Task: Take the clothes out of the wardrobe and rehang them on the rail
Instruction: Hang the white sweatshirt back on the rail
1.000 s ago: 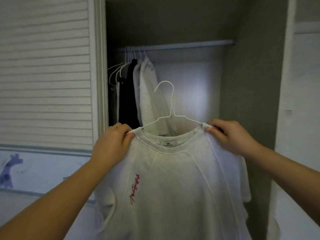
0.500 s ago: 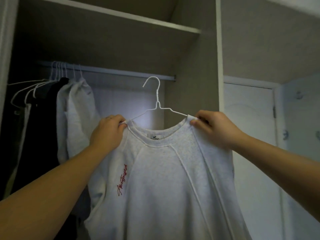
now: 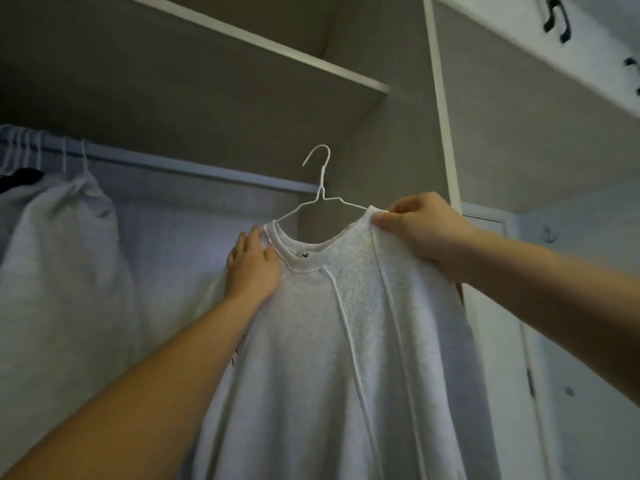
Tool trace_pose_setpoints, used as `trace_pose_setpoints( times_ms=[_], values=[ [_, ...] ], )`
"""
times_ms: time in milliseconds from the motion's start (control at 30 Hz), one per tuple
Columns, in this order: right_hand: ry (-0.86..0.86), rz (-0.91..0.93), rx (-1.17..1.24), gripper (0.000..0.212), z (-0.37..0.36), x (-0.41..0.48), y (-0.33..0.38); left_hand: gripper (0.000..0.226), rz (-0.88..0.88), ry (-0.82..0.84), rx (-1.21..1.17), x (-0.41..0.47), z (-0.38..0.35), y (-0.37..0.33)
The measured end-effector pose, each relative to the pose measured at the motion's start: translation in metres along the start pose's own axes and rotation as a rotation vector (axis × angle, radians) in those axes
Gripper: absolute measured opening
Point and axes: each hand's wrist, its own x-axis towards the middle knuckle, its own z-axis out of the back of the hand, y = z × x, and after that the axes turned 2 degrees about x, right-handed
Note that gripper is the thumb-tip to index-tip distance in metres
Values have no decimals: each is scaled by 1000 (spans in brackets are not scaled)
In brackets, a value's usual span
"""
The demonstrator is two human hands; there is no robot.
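Right grip (image 3: 426, 233): my thumb and fingers pinch the grey sweatshirt (image 3: 346, 341) at one shoulder.
Left grip (image 3: 254, 268): fingers nearly straight on the other shoulder; I cannot tell whether it holds.
Sweatshirt: on a wire hanger (image 3: 325, 171), hook free beside the wardrobe rail's (image 3: 194, 169) right end.

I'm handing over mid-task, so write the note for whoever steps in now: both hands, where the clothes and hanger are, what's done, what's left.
The left hand pinches the sweatshirt at one shoulder.
The right hand pinches the other shoulder.
The hanger is white wire and sits inside the sweatshirt's neck. Its hook is free in the air by the right end of the rail, not over it.
Done: the sweatshirt is on the hanger and raised to the rail. A pale garment and a dark garment hang at the rail's left end.
Left: drop the hook over the rail, then let go.
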Motion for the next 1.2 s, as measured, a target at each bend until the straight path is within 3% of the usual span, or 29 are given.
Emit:
trace_pose_setpoints(
  times_ms=[167,333,433,600,733,833,1000,1200],
  values=[
    [-94,-65,23,34,-37,49,6,63,48,115,-137,34,-46,15],
    [-177,-121,-66,34,-76,103,4,87,54,269,-376,53,-79,37],
    [-207,-141,-104,35,-97,129,-2,95,-4,346,-387,60,-94,46],
    [-246,-179,-164,36,-121,160,-19,128,-39,380,-395,73,-121,52],
    [-226,-223,-251,37,-132,169,-31,128,-25,432,-450,79,-145,57],
    [-207,-260,-299,36,-140,172,-42,112,-35,477,-472,78,-162,62],
    [-187,-281,-323,25,-143,169,-51,127,-18,521,-519,78,-181,68],
    [-94,-46,-926,16,-145,159,-42,130,-40,512,-551,88,-199,65]
  ],
)
